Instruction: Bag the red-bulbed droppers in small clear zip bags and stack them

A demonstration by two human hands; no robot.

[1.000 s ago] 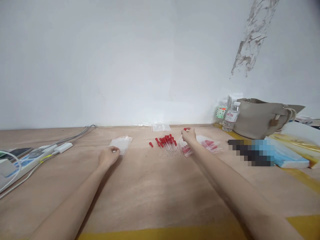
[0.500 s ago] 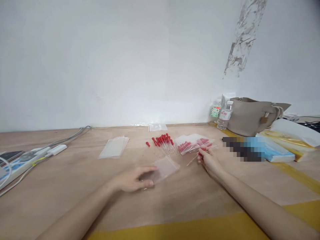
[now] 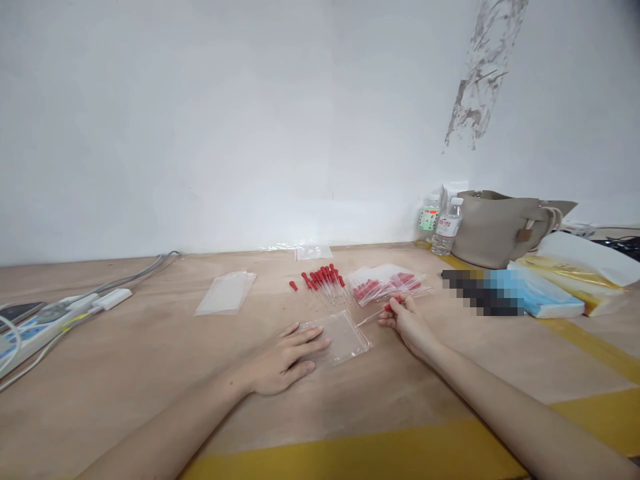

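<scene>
Your left hand [image 3: 283, 357] lies flat, fingers spread, pressing down on a clear zip bag [image 3: 339, 339] on the wooden table [image 3: 150, 373]. The bag sits under your fingertips and runs out to their right, its far corner pointing toward your right hand [image 3: 406, 321]. That hand is pinched shut on a thin glass dropper [image 3: 376, 314] with a red bulb; the glass tip touches or nearly touches the bag's right edge, too fine to tell which.

Just beyond the bag, a loose fan of red-bulbed droppers [image 3: 324, 283] lies on the table. To its right, filled bags [image 3: 387, 283] of the same droppers, overlapping. To its left, well apart, a stack of empty bags [image 3: 226, 293]. One more small bag [image 3: 313, 251] rests against the wall.

Open board lies in front of both forearms, down to the yellow tape strip [image 3: 350, 457] at the near edge. Power strip and cables [image 3: 60, 313] crowd the far left; water bottles [image 3: 443, 223], a grey handbag [image 3: 505, 227] and packets fill the right.

Bags are glossy, limp film; the board is matte, pale ply.
</scene>
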